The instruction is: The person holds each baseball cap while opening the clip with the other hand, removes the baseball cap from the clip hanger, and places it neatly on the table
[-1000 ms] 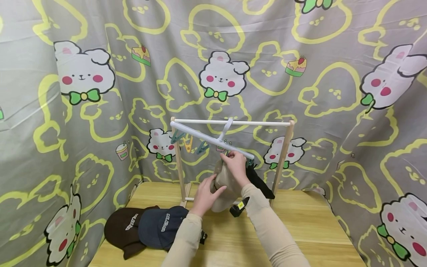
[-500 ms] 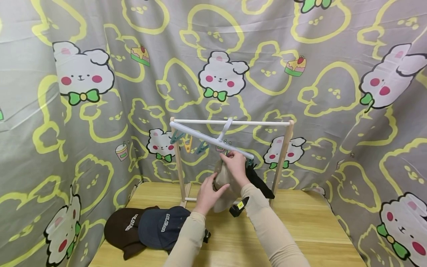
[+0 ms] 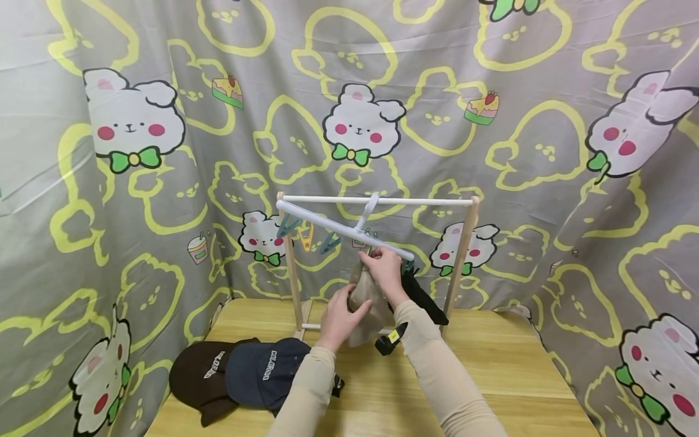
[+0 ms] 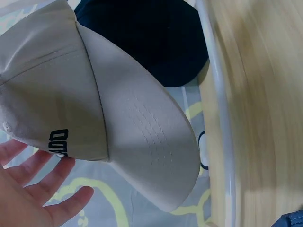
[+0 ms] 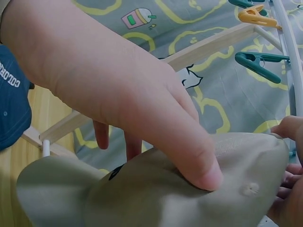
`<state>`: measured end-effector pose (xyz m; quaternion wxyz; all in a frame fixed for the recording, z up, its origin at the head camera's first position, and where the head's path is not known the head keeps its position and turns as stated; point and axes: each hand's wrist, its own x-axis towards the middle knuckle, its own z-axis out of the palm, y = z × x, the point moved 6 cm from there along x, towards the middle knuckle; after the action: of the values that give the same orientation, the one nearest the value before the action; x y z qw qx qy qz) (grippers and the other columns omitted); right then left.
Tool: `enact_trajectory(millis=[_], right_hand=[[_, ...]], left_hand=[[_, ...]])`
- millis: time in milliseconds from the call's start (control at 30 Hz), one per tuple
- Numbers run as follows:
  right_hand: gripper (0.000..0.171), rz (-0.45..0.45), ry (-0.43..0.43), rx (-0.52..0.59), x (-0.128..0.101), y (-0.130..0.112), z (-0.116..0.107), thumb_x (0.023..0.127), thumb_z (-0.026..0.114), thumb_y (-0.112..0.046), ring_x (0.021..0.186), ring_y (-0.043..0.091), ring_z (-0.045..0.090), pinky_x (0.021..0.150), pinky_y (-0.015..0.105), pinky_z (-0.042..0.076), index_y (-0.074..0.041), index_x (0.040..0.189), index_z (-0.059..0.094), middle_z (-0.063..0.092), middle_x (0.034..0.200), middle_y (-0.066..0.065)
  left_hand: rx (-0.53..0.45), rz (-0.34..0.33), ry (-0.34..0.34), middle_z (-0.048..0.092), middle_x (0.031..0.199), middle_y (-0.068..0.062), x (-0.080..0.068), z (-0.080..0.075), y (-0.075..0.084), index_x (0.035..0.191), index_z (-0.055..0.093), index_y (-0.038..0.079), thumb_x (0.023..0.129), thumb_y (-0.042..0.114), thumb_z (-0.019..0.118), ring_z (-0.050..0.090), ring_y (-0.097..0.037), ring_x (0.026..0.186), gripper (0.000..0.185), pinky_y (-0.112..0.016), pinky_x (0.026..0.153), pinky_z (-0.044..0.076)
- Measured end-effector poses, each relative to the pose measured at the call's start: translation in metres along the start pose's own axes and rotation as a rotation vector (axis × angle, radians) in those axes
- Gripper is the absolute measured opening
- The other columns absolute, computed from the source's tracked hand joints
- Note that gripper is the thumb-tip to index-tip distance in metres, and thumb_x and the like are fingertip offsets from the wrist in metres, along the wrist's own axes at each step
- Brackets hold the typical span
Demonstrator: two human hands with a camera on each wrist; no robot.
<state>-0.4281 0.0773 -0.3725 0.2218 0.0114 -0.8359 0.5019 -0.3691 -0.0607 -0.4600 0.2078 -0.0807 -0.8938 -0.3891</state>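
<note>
A beige cap (image 4: 151,132) with dark lettering hangs under the white hanger (image 3: 334,223), its brim pointing down. My left hand (image 3: 338,320) holds its crown, with the thumb pressed on the cloth in the right wrist view and fingertips against the lettered front in the left wrist view. My right hand (image 3: 384,272) pinches a green clip (image 5: 292,154) at the end of the cap, just under the hanger bar. Those fingertips lie close against the cloth, and much of the clip is hidden. A black cap (image 3: 423,298) hangs at the hanger's lower right end.
The hanger tilts from a wooden rack (image 3: 466,255) with a white top rod. Green clips (image 5: 260,65) and an orange clip (image 5: 258,16) hang along its left half. Brown (image 3: 193,370) and navy caps (image 3: 256,376) lie overlapped on the wooden table (image 3: 491,364). Patterned curtain surrounds it.
My left hand has shifted slightly right along the beige cap. The right hand stays at the hanger, and the hanger's tilt looks the same.
</note>
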Motion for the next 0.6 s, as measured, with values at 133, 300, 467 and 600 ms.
enact_trajectory(millis=[133, 300, 467, 600], right_hand=[[0.031, -0.006, -0.002, -0.004, 0.0005, 0.0003, 0.0001, 0.08, 0.076, -0.035, 0.067, 0.021, 0.063, 0.057, 0.024, 0.047, -0.005, 0.079, 0.069, 0.071, 0.078, 0.011], [0.031, -0.008, -0.003, -0.004, 0.0009, 0.0003, -0.0004, 0.08, 0.077, -0.035, 0.067, 0.022, 0.063, 0.057, 0.023, 0.046, -0.005, 0.079, 0.069, 0.071, 0.077, 0.011], [0.031, -0.015, -0.007, 0.001, 0.0014, 0.0015, -0.0001, 0.08, 0.076, -0.036, 0.066, 0.021, 0.063, 0.055, 0.023, 0.046, -0.005, 0.079, 0.069, 0.071, 0.076, 0.011], [0.03, -0.02, -0.013, 0.006, 0.0014, 0.002, 0.0002, 0.08, 0.076, -0.035, 0.062, 0.018, 0.061, 0.053, 0.022, 0.045, -0.006, 0.079, 0.069, 0.071, 0.074, 0.01]], left_hand=[[0.024, 0.004, 0.013, 0.063, 0.124, -0.009, 0.0018, -0.0006, -0.0009, 0.134, 0.056, 0.018, 0.085, 0.058, 0.063, 0.063, -0.028, 0.109, 0.063, -0.046, 0.087, 0.053], [0.031, 0.039, 0.058, 0.064, 0.118, -0.011, 0.0036, -0.0021, -0.002, 0.129, 0.057, 0.016, 0.083, 0.054, 0.067, 0.063, -0.028, 0.104, 0.06, -0.045, 0.084, 0.052], [0.002, 0.051, 0.07, 0.062, 0.121, -0.013, 0.0037, -0.0034, -0.003, 0.128, 0.057, 0.014, 0.083, 0.05, 0.069, 0.061, -0.03, 0.109, 0.059, -0.046, 0.088, 0.051], [-0.022, 0.041, 0.062, 0.059, 0.125, -0.014, 0.0036, -0.0049, -0.003, 0.128, 0.057, 0.012, 0.083, 0.048, 0.07, 0.059, -0.032, 0.114, 0.06, -0.048, 0.092, 0.05]])
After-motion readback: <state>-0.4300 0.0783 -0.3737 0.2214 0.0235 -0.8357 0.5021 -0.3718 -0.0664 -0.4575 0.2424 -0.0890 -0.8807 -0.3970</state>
